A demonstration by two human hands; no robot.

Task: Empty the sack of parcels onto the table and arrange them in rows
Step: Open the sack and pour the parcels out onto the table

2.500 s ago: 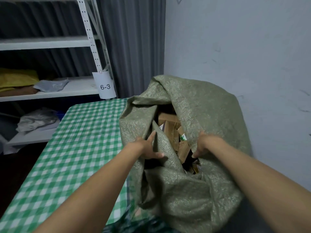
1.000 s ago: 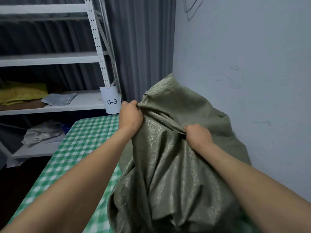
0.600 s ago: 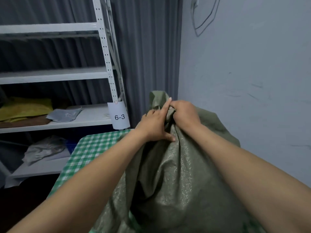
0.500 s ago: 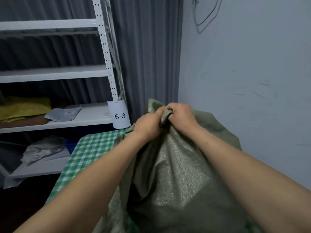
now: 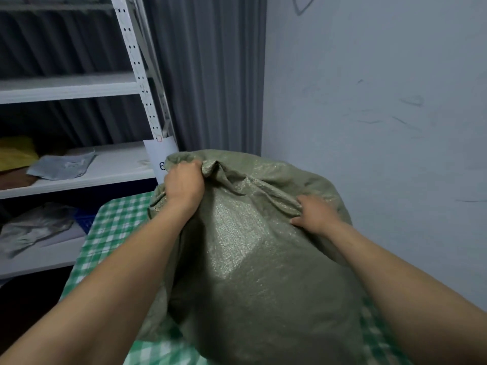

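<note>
Sack (image 5: 250, 259) held at two spots, hands drawn apart

It stands bulging on the green-checked table (image 5: 110, 233), close against the wall (image 5: 382, 101). Half a second ago both hands were clenched together on one gathered peak of cloth; now they have parted. The left hand (image 5: 183, 184) clutches a bunch of fabric at the top left, fingers curled tight. The right hand (image 5: 315, 216) sits lower and to the right, fingers dug into a fold.
</note>
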